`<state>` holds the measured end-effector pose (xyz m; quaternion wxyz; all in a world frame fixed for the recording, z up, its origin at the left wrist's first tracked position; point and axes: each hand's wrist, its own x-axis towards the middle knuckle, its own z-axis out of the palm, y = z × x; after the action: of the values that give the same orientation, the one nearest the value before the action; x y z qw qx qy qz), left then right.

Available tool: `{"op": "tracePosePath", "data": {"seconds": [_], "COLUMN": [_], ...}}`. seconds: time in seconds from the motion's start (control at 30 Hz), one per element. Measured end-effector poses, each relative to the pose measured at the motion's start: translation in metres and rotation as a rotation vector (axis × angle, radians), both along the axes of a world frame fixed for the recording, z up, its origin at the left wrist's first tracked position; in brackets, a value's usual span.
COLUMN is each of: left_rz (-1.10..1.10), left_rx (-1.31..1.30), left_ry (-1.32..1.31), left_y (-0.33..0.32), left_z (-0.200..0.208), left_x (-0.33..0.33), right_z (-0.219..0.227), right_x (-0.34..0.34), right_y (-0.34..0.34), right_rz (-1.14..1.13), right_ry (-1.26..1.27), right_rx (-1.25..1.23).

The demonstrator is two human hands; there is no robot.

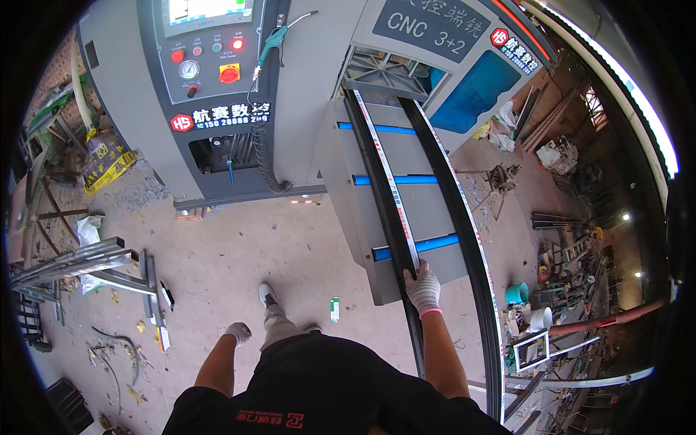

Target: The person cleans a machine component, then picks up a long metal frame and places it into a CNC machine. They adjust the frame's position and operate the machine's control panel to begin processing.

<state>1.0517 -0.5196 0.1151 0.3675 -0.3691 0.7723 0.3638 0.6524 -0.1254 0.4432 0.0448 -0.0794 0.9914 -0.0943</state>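
Two long black profiles (446,170) with printed film strips lie side by side on a grey sloping feed table with blue rollers (409,179). Their far ends reach into the opening of a grey machine. My right hand (423,286), in a striped knit glove with a pink cuff, is closed around the left-hand black profile (392,203) near the table's front edge. The thumb rests on its upper side. My left hand (239,332), also gloved, hangs beside my left leg, away from the profiles. Its fingers are too small to make out.
The machine's control panel (210,65) has a screen, buttons and a red-and-yellow switch. A green air gun (272,45) hangs beside it. Metal tubes (72,268) are stacked at left. A small green-and-white box (334,309) lies on the floor. Buckets (517,293) and clutter stand at right.
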Motion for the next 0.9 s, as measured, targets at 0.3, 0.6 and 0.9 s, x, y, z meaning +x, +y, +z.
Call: {"op": "tracePosePath", "data": {"seconds": [0.3, 0.6, 0.9], "left_rz": [0.016, 0.077, 0.042], "left_rx": [0.029, 0.045, 0.007], "left_ry": [0.070, 0.063, 0.096], "left_y": [-0.004, -0.007, -0.008], "left_z": [-0.022, -0.011, -0.017], "left_x": [0.004, -0.002, -0.001], "right_z": [0.006, 0.009, 0.010], "right_x": [0.003, 0.004, 0.004], "right_y": [-0.003, -0.004, -0.003], "right_rz": [-0.021, -0.025, -0.021], "right_ry": [-0.032, -0.030, -0.043], "right_rx": [0.017, 0.027, 0.044]}}
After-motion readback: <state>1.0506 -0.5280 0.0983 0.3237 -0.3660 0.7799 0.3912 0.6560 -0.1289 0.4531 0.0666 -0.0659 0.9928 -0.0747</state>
